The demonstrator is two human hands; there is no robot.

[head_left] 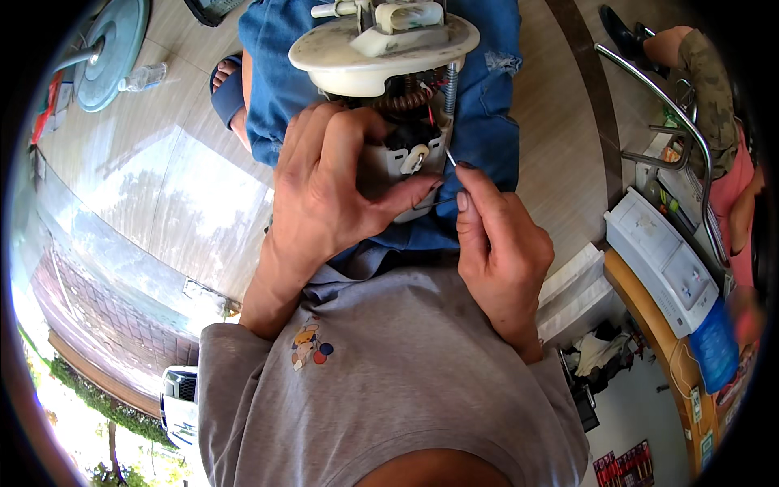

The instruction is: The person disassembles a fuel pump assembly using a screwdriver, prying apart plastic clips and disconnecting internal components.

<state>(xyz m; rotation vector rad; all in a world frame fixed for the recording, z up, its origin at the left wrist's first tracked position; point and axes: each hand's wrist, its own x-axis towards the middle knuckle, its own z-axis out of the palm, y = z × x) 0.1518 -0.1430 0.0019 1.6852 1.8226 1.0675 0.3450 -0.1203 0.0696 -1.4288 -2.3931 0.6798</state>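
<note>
A fuel pump module (381,53) with a round cream flange rests upright on my lap. Under its flange show a ribbed hose (406,101), a metal spring (450,88) and red wires. My left hand (329,166) is closed round the module's left side, its thumb across the lower front near a small cream round fitting (415,159). In a thumb-and-finger pinch, my right hand (503,243) holds a thin metal rod (451,157) against the right side of the housing. A dark wire-like piece (434,203) runs between both thumbs; whether it joins the rod I cannot tell.
Blue jeans (487,105) lie beneath the module. On the tiled floor at left stand a clear plastic bottle (144,77) and a round grey-blue base (109,53). To the right are a wooden counter (649,312), a white machine (665,260) and a person seated by a metal chair (682,114).
</note>
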